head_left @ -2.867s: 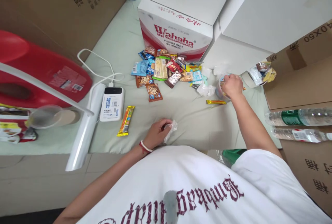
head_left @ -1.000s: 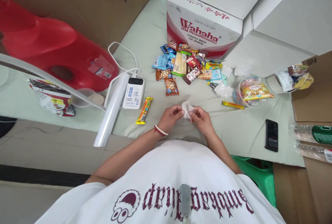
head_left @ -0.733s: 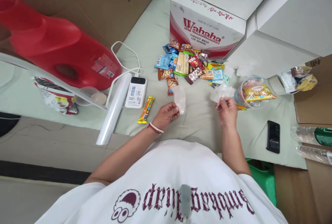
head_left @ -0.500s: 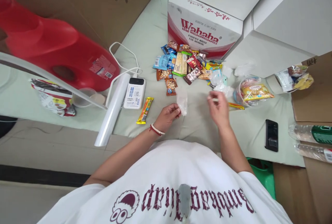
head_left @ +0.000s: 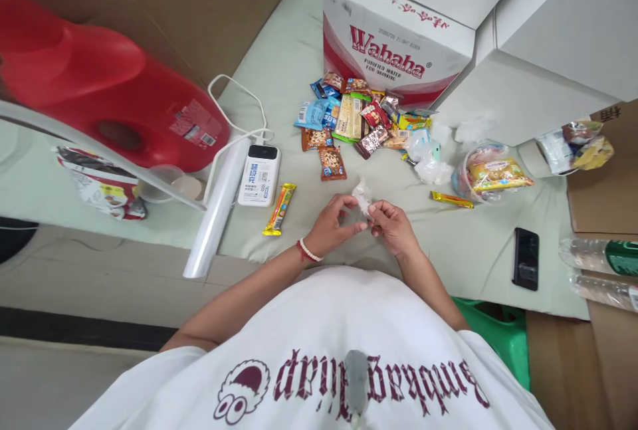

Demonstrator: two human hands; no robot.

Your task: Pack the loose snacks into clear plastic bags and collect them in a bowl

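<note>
A small crumpled clear plastic bag (head_left: 363,192) is between my two hands above the cloth. My right hand (head_left: 395,227) pinches its lower end between thumb and fingers. On the other side, my left hand (head_left: 335,225) has its thumb and fingers apart, fingertips close against the bag; whether they touch it I cannot tell. A pile of wrapped snacks (head_left: 350,117) lies beyond the hands, with a brown cookie packet (head_left: 332,163) nearest. Left of my left hand is a yellow snack bar (head_left: 280,209). More crumpled plastic bags (head_left: 432,169) lie at the pile's right.
A white power bank (head_left: 258,175) with a cable and a plastic film roll (head_left: 217,211) lie on the left, near a red jug (head_left: 114,98). A Wahaha box (head_left: 393,44) stands behind. To the right are a tub of snacks (head_left: 463,174), another yellow bar (head_left: 451,200) and a phone (head_left: 526,258).
My right hand has moved left from beside the bags to meet my left hand and now grips the plastic bag. The left fingers have spread, and the bag is more bunched up.
</note>
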